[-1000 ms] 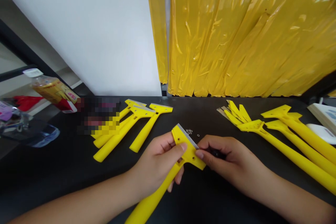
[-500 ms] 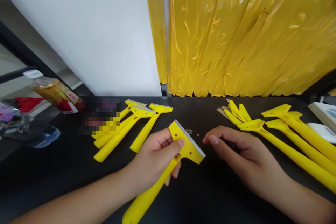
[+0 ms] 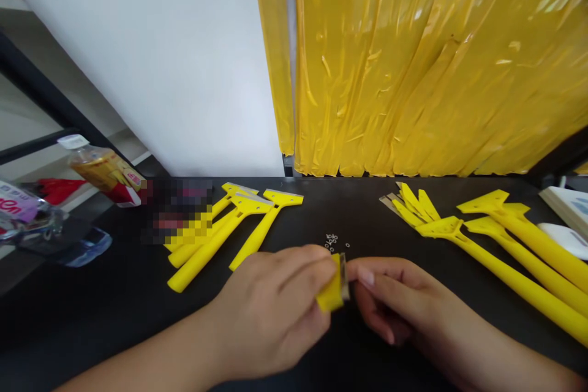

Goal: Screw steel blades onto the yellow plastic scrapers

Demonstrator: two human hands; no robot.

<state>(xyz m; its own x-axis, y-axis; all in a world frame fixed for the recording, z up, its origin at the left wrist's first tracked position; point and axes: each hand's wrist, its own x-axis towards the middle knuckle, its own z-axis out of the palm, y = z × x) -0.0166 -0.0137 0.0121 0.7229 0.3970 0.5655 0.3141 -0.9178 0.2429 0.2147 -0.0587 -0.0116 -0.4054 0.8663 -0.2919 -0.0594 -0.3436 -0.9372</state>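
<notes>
My left hand (image 3: pixel 275 309) is wrapped round the head of a yellow scraper (image 3: pixel 329 293). The head is turned so its bladed edge faces right, and the handle is hidden behind the hand. Close to that edge, my right hand (image 3: pixel 395 294) has its thumb and index finger pinched together; what they hold, if anything, is too small to make out. Several small ring-like nuts (image 3: pixel 331 239) lie on the black table (image 3: pixel 367 208) just beyond my hands.
Several scrapers with blades (image 3: pixel 220 226) lie at the left. More yellow scrapers (image 3: pixel 505 263) lie at the right, beside a pile of yellow strips and blades (image 3: pixel 416 202). A drink bottle (image 3: pixel 105 171) stands far left. Yellow film (image 3: pixel 390 73) hangs behind.
My left hand has rolled over, turning the scraper so its blade edge faces right and its handle is out of sight. My right hand has come down and left to the head.
</notes>
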